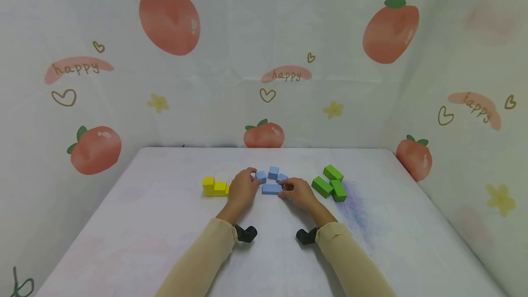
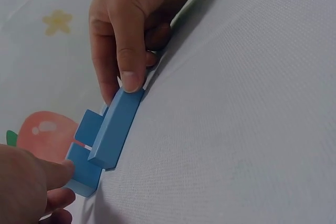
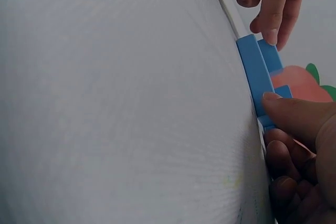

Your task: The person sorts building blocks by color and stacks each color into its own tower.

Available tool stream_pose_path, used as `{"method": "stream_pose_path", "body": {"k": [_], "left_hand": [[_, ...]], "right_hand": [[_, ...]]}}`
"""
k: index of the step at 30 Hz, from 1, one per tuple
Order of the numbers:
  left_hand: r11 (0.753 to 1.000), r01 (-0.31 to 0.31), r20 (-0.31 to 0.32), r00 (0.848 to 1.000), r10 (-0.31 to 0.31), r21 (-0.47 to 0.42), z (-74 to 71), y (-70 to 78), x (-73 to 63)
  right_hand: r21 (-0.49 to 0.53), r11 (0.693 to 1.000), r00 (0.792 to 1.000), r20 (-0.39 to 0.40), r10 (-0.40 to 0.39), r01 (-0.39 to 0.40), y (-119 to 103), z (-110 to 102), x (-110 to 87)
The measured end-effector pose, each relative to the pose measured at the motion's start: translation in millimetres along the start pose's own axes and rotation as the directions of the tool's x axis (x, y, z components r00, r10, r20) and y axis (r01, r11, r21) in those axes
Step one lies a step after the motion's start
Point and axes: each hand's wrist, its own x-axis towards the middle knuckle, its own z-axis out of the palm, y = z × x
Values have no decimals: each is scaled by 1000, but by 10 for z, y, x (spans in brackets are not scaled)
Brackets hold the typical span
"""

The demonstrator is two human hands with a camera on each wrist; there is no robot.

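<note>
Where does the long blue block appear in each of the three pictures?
Head: long blue block, below centre.
Left wrist: long blue block, below and left of centre.
Right wrist: long blue block, right of centre, slightly above.
Shared landmark: right hand, at one end of it.

A white table (image 1: 144, 228) stretches before you, carrying stepped yellow blocks (image 1: 209, 187) on your left, a long blue block (image 1: 271, 189) mid-table with three smaller blue blocks (image 1: 273, 172) just beyond, and three green blocks (image 1: 339, 190) on your right, beside a bluish smudge (image 1: 354, 207).
</note>
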Motion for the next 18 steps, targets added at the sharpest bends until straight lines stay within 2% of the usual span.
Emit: {"method": "stream_pose_path", "body": {"k": [7,18], "left_hand": [[1000,-1,26,1000,1,1,-20,-2,2],[1000,3,33,999,-2,-24,-8,-5,11]], "right_hand": [[-9,1000,1000,-3,2,-2,3,6,-4],[8,1000,1000,0,15,-15,3,4,-3]]}}
